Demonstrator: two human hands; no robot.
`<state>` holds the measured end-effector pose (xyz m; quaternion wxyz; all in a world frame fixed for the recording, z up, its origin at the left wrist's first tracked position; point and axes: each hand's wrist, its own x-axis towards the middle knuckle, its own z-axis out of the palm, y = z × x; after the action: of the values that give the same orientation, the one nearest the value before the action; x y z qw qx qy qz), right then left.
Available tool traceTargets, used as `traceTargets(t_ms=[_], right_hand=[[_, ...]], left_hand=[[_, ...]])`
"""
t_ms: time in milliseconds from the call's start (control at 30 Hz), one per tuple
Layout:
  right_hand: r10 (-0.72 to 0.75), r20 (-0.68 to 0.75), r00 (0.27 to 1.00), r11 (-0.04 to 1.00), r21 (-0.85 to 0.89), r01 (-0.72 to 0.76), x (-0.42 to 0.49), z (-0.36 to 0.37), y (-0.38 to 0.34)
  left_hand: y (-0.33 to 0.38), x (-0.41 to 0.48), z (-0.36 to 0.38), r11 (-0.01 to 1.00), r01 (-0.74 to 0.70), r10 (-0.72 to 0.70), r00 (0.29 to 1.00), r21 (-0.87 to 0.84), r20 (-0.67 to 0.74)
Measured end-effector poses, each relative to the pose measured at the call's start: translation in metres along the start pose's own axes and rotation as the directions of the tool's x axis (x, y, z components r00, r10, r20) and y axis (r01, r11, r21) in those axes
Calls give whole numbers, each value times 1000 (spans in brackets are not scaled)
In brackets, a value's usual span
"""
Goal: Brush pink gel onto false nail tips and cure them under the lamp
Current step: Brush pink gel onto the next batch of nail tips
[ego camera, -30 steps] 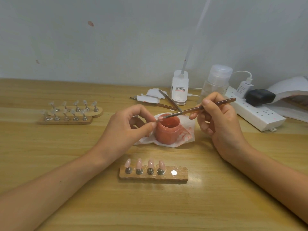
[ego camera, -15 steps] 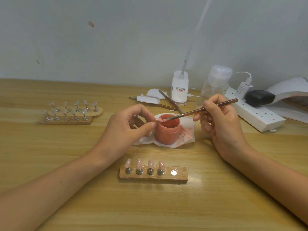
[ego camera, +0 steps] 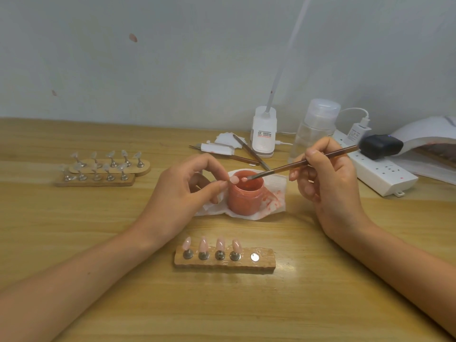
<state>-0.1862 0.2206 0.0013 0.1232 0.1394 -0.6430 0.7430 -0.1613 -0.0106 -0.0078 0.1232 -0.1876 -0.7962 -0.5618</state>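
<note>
My left hand [ego camera: 182,191] pinches a small nail tip [ego camera: 234,179] on its stand, held at the left rim of the open pink gel jar [ego camera: 245,193]. My right hand [ego camera: 325,178] grips a thin brown brush [ego camera: 301,164]; its bristle end hovers over the jar's mouth, just right of the held tip. In front of me a wooden holder [ego camera: 224,261] carries several pink-coated tips, and its rightmost magnet spot is bare. The white curing lamp [ego camera: 429,134] sits at the far right edge.
The jar stands on a stained white wipe [ego camera: 274,201]. Two wooden holders with clear tips [ego camera: 103,169] lie at the left. A desk lamp base [ego camera: 263,134], a clear pump bottle [ego camera: 315,127], tools and a white power strip [ego camera: 380,169] line the back right.
The brush has drawn back to the right, its tip leaving the held nail tip and now hovering over the jar. My left hand has barely moved.
</note>
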Motion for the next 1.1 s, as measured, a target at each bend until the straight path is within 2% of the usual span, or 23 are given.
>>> traceTargets(t_ms=[167, 400, 600, 800, 967, 1100], right_hand=[[-2, -52, 999, 999, 49, 5, 0, -1, -4], [82, 30, 996, 996, 18, -82, 2, 3, -4], [91, 86, 992, 996, -20, -90, 2, 5, -2], [112, 5, 994, 994, -16, -112, 5, 2, 1], [72, 97, 993, 997, -21, -70, 2, 4, -1], [105, 16, 994, 994, -22, -104, 4, 3, 1]], left_hand=[[2, 0, -1, 997, -64, 66, 997, 43, -45], [-1, 3, 0, 995, -62, 65, 997, 75, -30], [-2, 3, 0, 994, -61, 62, 998, 86, -9], [-1, 3, 0, 995, -60, 61, 998, 81, -12], [-1, 2, 0, 996, -51, 52, 998, 77, -19], [-1, 2, 0, 995, -47, 49, 999, 84, -22]])
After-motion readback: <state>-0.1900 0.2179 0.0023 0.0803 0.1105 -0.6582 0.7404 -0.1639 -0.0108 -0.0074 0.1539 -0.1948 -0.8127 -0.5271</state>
